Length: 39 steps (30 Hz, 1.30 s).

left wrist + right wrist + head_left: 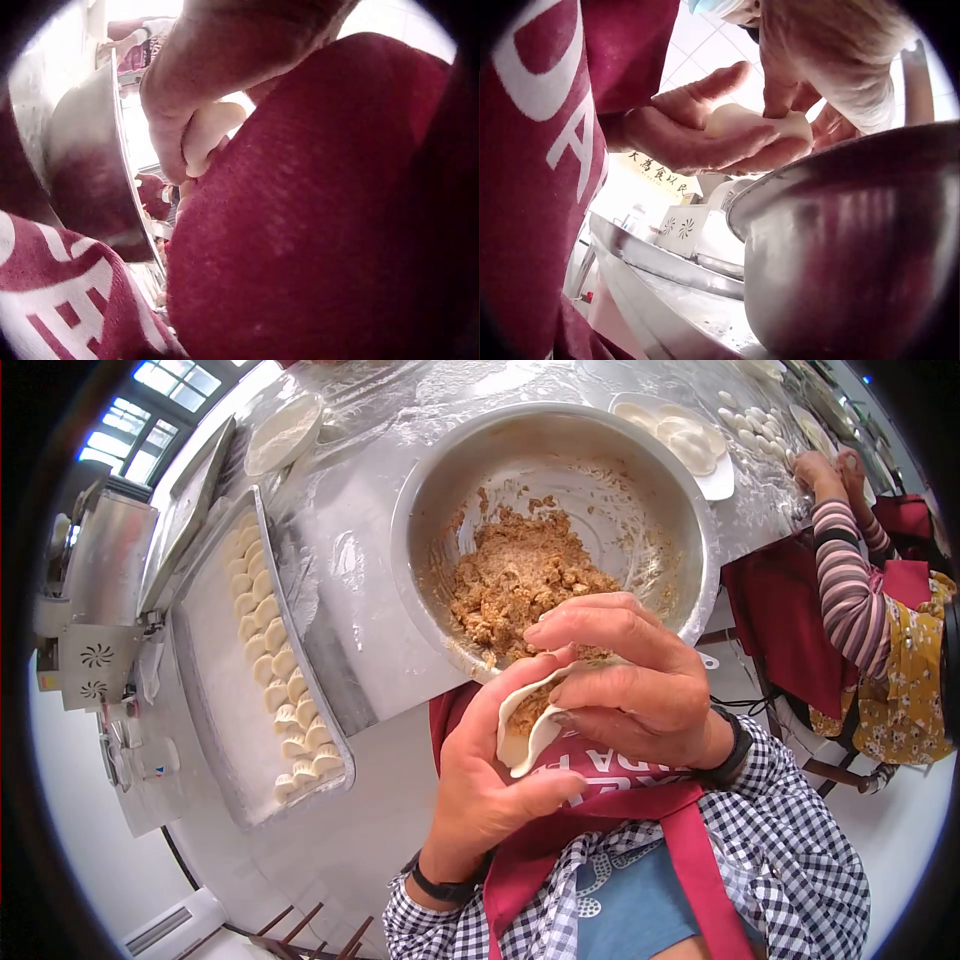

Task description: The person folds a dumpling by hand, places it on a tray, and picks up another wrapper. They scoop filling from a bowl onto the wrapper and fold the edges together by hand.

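Observation:
A round dough wrapper (pixel 518 745) with brown filling (pixel 532 710) lies cupped in the left hand (pixel 490 770), its edges bent upward. The right hand (pixel 640 680) pinches the wrapper's far and right edge with thumb and fingers. Just beyond both hands stands a large metal bowl (pixel 405 550) with a mound of brown filling inside. In the right wrist view the left hand (pixel 697 135) supports the pale dough (pixel 739 124) from below, while the right hand (pixel 832 60) reaches onto it from above. The left wrist view shows part of the dough (pixel 214 127) between fingers.
A metal tray (pixel 205 690) with rows of formed dumplings (pixel 265 625) stands at the left. White dishes, one holding stacked wrappers (pixel 690 440), and small dough pieces (pixel 755 430) lie on the floured table (pixel 350 510). Another person in striped sleeves (pixel 845 570) works at the right.

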Each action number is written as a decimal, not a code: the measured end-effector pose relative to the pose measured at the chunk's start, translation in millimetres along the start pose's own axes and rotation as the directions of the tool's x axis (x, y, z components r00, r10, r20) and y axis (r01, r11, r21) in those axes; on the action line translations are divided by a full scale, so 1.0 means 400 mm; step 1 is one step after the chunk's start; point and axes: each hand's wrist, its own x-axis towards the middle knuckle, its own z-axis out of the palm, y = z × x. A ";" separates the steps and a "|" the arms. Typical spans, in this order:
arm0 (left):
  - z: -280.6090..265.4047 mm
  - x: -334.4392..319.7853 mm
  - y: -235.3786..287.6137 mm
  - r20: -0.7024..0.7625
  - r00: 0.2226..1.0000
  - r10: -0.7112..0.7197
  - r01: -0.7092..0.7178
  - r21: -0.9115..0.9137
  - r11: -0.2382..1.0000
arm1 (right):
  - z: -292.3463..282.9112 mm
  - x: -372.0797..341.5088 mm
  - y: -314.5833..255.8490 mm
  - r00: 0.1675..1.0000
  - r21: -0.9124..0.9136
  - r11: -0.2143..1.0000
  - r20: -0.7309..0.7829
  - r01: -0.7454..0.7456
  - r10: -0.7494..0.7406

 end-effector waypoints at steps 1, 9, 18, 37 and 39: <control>0.004 -0.002 0.002 0.008 0.997 0.075 -0.075 0.103 0.992 | 0.000 0.002 0.001 1.000 0.001 1.000 -0.002 -0.004 0.004; -0.030 0.004 -0.023 0.071 0.906 0.418 -0.387 0.539 0.748 | 0.004 0.011 0.004 0.999 0.077 0.997 -0.036 0.019 -0.017; -0.030 -0.002 -0.037 -0.066 0.860 0.506 -0.468 0.292 0.834 | -0.015 -0.004 0.003 0.997 0.139 0.987 -0.013 -0.079 0.082; 0.016 0.019 -0.037 -0.148 0.858 0.491 -0.450 0.243 0.859 | 0.011 0.001 0.000 0.990 0.071 0.997 -0.141 0.028 -0.017; 0.017 0.023 -0.035 -0.128 0.857 0.500 -0.452 0.282 0.846 | 0.009 0.005 -0.006 0.990 0.043 0.998 -0.140 0.037 -0.031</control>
